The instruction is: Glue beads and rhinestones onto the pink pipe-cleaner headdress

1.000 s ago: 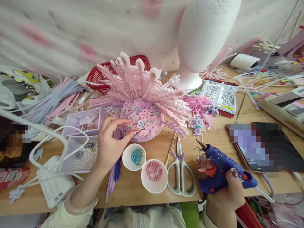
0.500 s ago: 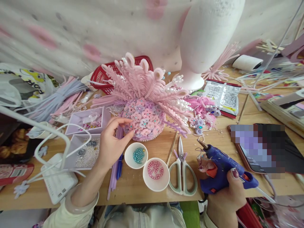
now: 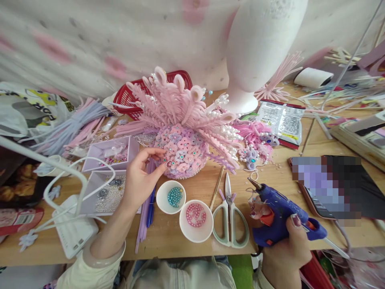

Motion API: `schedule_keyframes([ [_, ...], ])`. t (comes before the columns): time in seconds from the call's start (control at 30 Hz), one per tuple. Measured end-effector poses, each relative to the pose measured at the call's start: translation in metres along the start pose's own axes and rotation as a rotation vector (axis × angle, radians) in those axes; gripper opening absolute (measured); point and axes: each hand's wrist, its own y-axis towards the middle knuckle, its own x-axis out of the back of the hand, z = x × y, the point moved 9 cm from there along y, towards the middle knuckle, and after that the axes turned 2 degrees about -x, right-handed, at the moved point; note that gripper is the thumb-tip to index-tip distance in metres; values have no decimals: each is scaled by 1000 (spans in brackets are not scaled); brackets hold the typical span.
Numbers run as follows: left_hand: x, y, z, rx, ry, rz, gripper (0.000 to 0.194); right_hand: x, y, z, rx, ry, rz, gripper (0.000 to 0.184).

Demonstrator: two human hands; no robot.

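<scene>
My left hand point(image 3: 140, 174) is at the left side of a pink and lilac flower-covered headpiece point(image 3: 183, 150), thumb and index finger closed around its edge flowers. Pink fuzzy plumes point(image 3: 174, 100) fan up from the back of it. Small bright gems and beads sit in the flower centres. My right hand point(image 3: 285, 255) is wrapped around a blue hot glue gun point(image 3: 279, 212), its metal nozzle pointing up and left. Two white cups stand in front of the headpiece, one with teal beads point(image 3: 174, 196), the other with pink beads point(image 3: 196, 214).
Scissors point(image 3: 231, 216) lie between the cups and the glue gun. Lilac trays point(image 3: 90, 192) of beads and a white power bank point(image 3: 73, 224) are at left. Behind stand a red basket point(image 3: 128, 100) and a white mannequin head point(image 3: 261, 52). A phone point(image 3: 315, 196) lies at right.
The view has shifted very slightly. My left thumb has moved a little up against the flowers. The right hand still holds the glue gun in the same place.
</scene>
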Motion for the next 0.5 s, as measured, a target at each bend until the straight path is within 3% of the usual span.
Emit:
schedule_keyframes([
  [0.2, 0, -1, 3, 8, 11, -6, 24, -3, 0, 1, 17, -4, 52, 34],
  [0.5, -3, -2, 0, -44, 13, 12, 20, -3, -3, 3, 18, -5, 20, 37],
])
